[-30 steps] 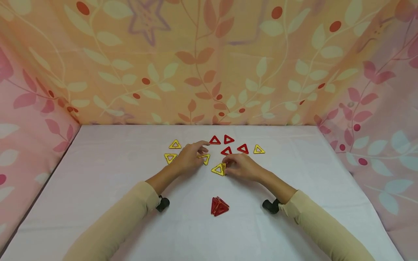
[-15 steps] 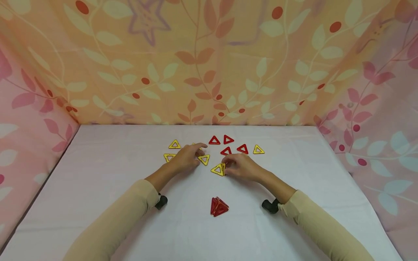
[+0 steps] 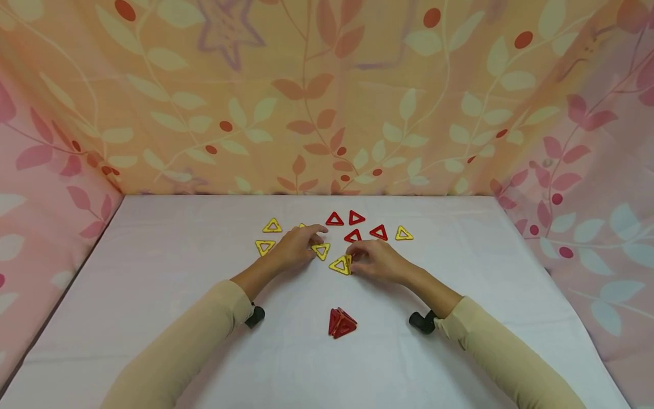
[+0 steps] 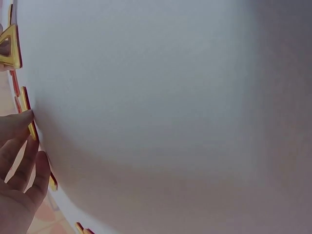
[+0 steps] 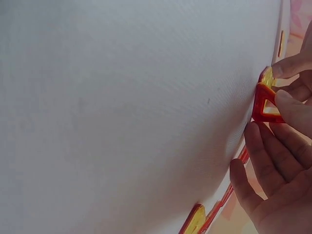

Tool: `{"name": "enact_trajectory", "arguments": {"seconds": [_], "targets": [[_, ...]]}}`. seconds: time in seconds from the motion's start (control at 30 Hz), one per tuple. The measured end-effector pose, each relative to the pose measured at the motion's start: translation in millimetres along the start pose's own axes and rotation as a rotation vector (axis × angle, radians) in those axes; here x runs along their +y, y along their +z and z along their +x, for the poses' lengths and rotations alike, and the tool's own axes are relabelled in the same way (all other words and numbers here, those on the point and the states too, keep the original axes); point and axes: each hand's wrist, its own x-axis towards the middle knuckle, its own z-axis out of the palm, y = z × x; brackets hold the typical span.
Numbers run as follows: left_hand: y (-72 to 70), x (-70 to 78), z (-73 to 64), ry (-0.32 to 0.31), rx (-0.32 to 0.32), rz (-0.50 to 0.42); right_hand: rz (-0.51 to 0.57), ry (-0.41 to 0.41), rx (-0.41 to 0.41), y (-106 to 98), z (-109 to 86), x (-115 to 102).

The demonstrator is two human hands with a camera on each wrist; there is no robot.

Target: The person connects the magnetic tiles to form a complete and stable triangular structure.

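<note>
In the head view, my right hand [image 3: 380, 261] pinches an upright yellow triangular magnetic tile [image 3: 349, 262] between thumb and fingers. Its far face looks red in the right wrist view. Against its left side lies another yellow triangular tile [image 3: 337, 265], flat on the table. My left hand [image 3: 296, 248] has thumb and fingertips at the corner of a third yellow tile [image 3: 322, 252], its index finger stretched out above. From the left wrist view, the thumb lies across this tile [image 4: 26, 100]. Nearer the body stands a small red pyramid of joined triangles [image 3: 342, 323].
Several red triangular tiles [image 3: 334, 219] lie behind the hands. One yellow tile [image 3: 403, 233] is at their right, and yellow tiles [image 3: 272, 225] lie to the left, one partly hidden behind the left hand. A patterned curtain [image 3: 306, 113] rises beyond the white table [image 3: 153, 255].
The left hand shifted slightly left, then back right, and more of the yellow tile at its fingertips now shows. The right hand and its tile have stayed nearly still.
</note>
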Motion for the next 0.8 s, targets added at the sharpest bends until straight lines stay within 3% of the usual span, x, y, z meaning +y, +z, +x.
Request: {"name": "enact_trajectory", "arguments": {"seconds": [0.8], "targets": [[9.9, 7.3, 4.7, 0.028, -0.01, 0.004, -0.014, 0.006, 0.001, 0.1, 1.2, -1.7]]}}
